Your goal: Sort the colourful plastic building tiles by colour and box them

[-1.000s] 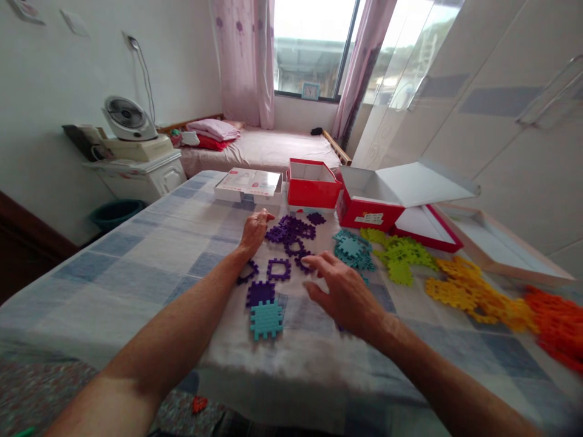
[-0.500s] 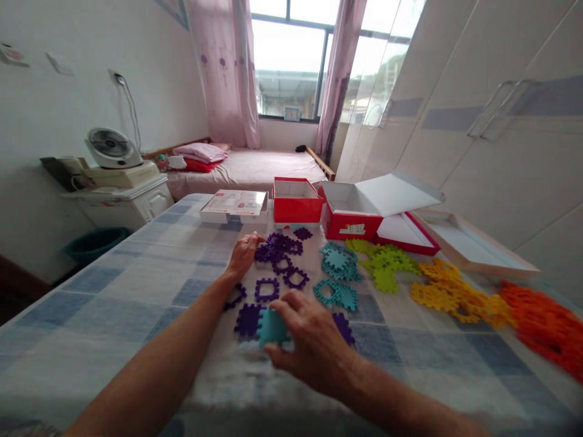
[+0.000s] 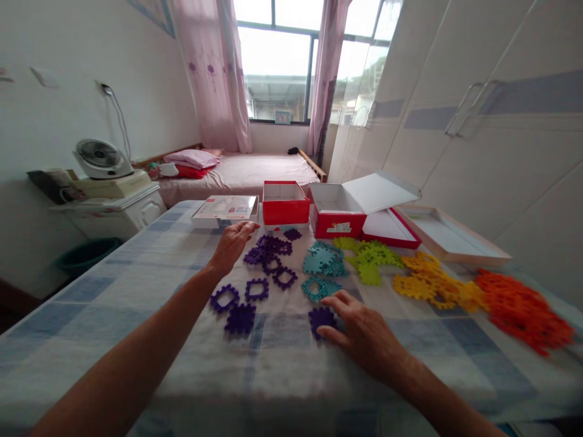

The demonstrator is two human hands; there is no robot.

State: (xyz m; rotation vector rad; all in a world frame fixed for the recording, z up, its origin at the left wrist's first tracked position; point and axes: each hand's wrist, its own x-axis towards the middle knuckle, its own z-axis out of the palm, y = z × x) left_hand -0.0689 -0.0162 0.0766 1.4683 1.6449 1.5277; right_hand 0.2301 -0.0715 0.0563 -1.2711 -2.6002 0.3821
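Note:
My left hand (image 3: 233, 243) hovers just left of the purple pile, fingers stretched out and holding nothing. In this pile (image 3: 271, 247) lie several purple interlocking tiles with toothed edges. My right hand (image 3: 357, 318) has its thumb and fingers apart at the right side of a solid purple tile (image 3: 320, 321); I cannot tell whether it touches it. Another solid purple tile (image 3: 240, 319) lies to the left, below two open-frame purple tiles (image 3: 257, 290). Just beyond my right hand are turquoise tiles (image 3: 324, 261), stacked and loose.
To the right lie piles of lime green tiles (image 3: 371, 258), yellow tiles (image 3: 432, 280) and orange tiles (image 3: 523, 309). Along the far edge stand a white box (image 3: 225, 209), a red box (image 3: 286, 211), an open red box (image 3: 337, 224) and a shallow tray (image 3: 455, 237).
The turquoise tile has left the front row and my right hand, which has moved right to the purple tile. My left hand has come off the purple pile. The view has shifted.

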